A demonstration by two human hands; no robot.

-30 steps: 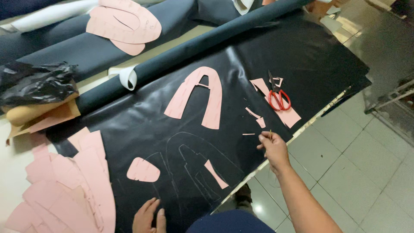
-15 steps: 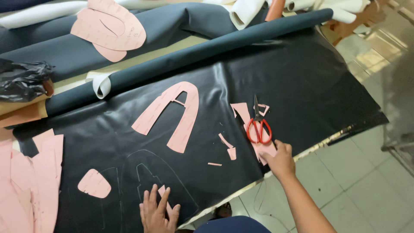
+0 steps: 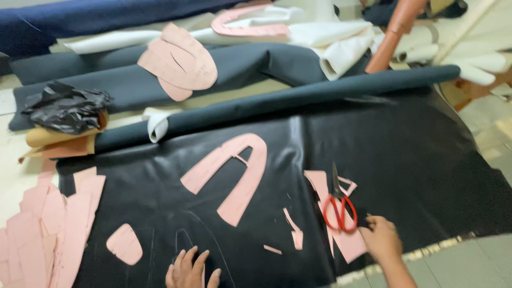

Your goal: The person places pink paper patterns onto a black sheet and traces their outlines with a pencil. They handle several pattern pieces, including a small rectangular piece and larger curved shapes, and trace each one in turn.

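We're looking left to right. Our left hand [image 3: 191, 268] is lying flat, fingers spread, on the glossy black sheet of leather-like material [image 3: 416, 154] covering the surface; its grip is released, holding nothing. Just left of it a small rounded pink paper pattern piece [image 3: 125, 244] is sitting on the sheet. The large arch-shaped pink paper pattern [image 3: 234, 173] is lying up and right of that hand, well apart from it. The red-handled scissors [image 3: 339, 208] are resting on a long pink paper strip [image 3: 341, 234], blades pointing away from us, handles toward us. Our right hand [image 3: 381, 237] is sitting just right of the handles, fingertips about touching; fingers curled, not closed on anything we can make out. Right hand is far nearer; scissors lie to its upper left.
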